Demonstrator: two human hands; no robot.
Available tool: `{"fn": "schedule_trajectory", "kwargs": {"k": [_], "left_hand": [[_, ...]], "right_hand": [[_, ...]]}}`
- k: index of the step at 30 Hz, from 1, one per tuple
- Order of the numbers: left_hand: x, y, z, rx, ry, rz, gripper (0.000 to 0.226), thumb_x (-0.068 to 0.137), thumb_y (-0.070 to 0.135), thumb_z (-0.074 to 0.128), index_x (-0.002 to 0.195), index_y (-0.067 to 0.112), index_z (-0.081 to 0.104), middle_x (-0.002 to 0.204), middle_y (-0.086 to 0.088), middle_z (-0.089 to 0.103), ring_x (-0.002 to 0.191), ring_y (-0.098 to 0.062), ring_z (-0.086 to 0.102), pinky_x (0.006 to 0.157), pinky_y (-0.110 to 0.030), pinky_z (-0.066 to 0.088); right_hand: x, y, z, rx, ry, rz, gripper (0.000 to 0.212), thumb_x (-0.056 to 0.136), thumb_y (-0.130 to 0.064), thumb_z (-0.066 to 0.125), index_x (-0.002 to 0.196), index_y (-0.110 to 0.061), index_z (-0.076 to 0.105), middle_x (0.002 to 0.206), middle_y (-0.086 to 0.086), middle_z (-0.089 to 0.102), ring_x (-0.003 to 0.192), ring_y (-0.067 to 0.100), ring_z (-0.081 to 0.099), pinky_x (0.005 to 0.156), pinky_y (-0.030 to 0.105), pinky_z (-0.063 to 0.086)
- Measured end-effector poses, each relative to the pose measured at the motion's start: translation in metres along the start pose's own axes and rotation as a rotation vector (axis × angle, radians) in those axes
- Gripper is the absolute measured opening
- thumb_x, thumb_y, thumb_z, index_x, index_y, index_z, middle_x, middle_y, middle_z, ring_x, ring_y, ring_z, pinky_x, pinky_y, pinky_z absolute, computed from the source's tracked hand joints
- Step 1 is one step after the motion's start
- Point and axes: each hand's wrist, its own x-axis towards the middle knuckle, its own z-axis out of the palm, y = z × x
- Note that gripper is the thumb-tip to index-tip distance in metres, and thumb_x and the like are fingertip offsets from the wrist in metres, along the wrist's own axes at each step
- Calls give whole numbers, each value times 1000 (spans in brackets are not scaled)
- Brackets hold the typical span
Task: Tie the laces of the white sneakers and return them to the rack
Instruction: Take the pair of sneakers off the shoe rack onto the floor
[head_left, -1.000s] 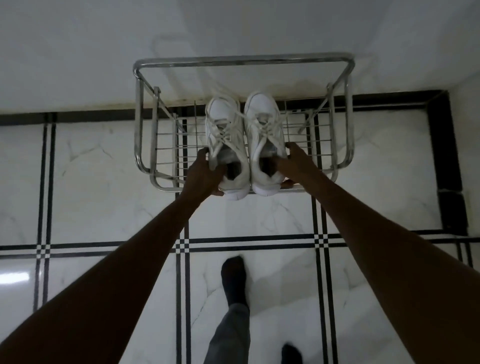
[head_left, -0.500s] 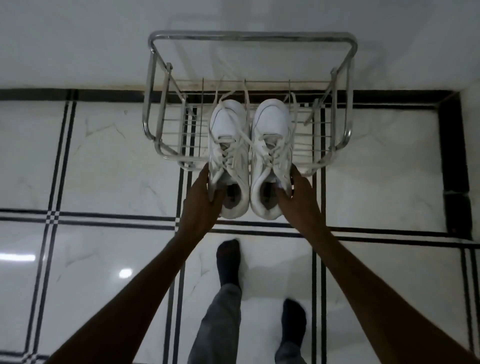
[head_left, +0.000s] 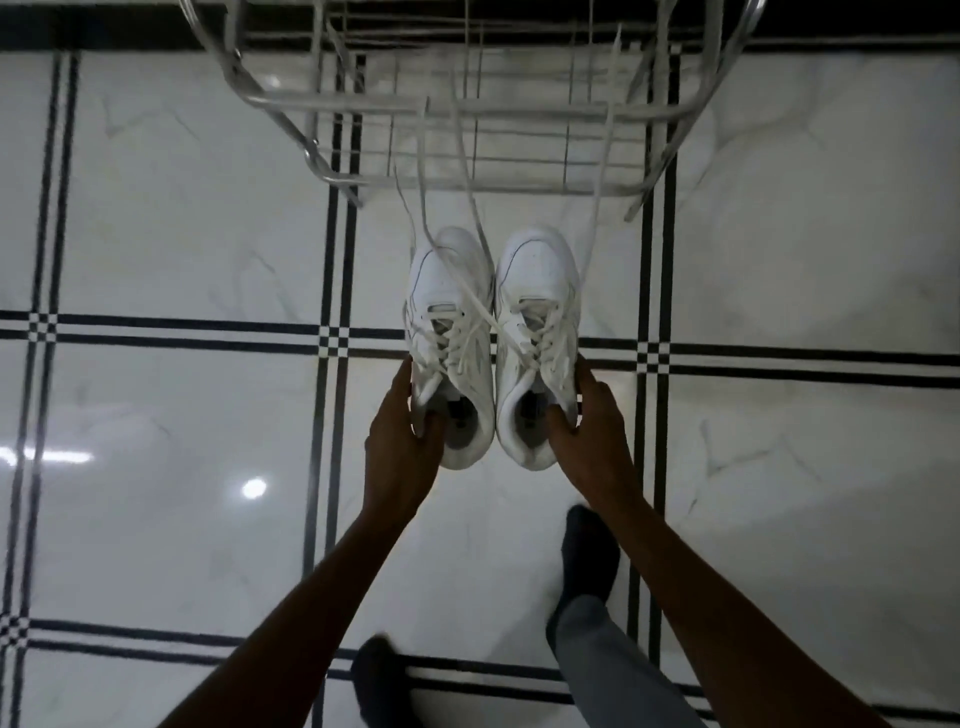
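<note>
Two white sneakers hang side by side in the air above the floor, toes pointing away from me. My left hand (head_left: 402, 444) grips the collar of the left sneaker (head_left: 451, 312), thumb inside the opening. My right hand (head_left: 589, 426) grips the right sneaker (head_left: 537, 296) the same way. Loose, untied laces (head_left: 462, 171) trail from both shoes forward and up over the front bars of the metal shoe rack (head_left: 363, 104), which stands at the top of the view with nothing on its wire shelves.
Glossy white marble floor (head_left: 182, 234) with black inlay lines lies all around. My feet in dark socks (head_left: 587, 551) and grey trouser legs stand just behind the shoes. A black skirting strip runs along the wall behind the rack.
Both hands have pulled the sneakers off the rack and back toward me. The shoes now hang clear of the rack's front edge, with the laces stretched out behind them. My feet have stepped back.
</note>
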Motion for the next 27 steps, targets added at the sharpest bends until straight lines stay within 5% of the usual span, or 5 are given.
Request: {"fn": "schedule_trajectory", "kwargs": {"k": [7, 13, 21, 24, 27], "left_hand": [[56, -118, 82, 30, -106, 9, 62, 91, 32, 53, 149, 43, 34, 136, 0, 65, 114, -28, 67, 83, -56, 61], [91, -176, 115, -28, -161, -67, 62, 99, 26, 59, 156, 27, 35, 136, -6, 63, 94, -26, 72, 64, -46, 66], [99, -186, 110, 18, -100, -36, 73, 83, 51, 69, 148, 27, 47, 127, 1, 63, 106, -19, 66, 92, -45, 58], [104, -178, 109, -49, -55, 48, 64, 87, 52, 71, 141, 21, 56, 127, 4, 56, 110, -14, 60, 91, -32, 54], [109, -174, 111, -136, 17, 128, 40, 93, 43, 67, 122, 15, 68, 119, -1, 63, 107, -16, 65, 83, -28, 58]], "right_hand": [[59, 118, 77, -30, -23, 72, 50, 96, -18, 57, 145, -18, 45, 132, 10, 63, 123, 27, 59, 95, 29, 45], [88, 161, 112, -94, -27, 87, 47, 97, -19, 55, 143, -15, 46, 131, 11, 63, 120, 29, 60, 90, 26, 44], [81, 140, 118, -280, 120, -149, 60, 92, -19, 66, 145, -11, 41, 143, 15, 46, 133, 28, 45, 101, 25, 41], [77, 113, 127, -346, 237, -382, 30, 90, -19, 66, 118, -9, 61, 122, 12, 58, 113, 25, 56, 92, 33, 53], [85, 98, 149, -355, 30, -339, 15, 93, -22, 63, 90, -8, 69, 83, 7, 68, 73, 16, 61, 67, 28, 50]]}}
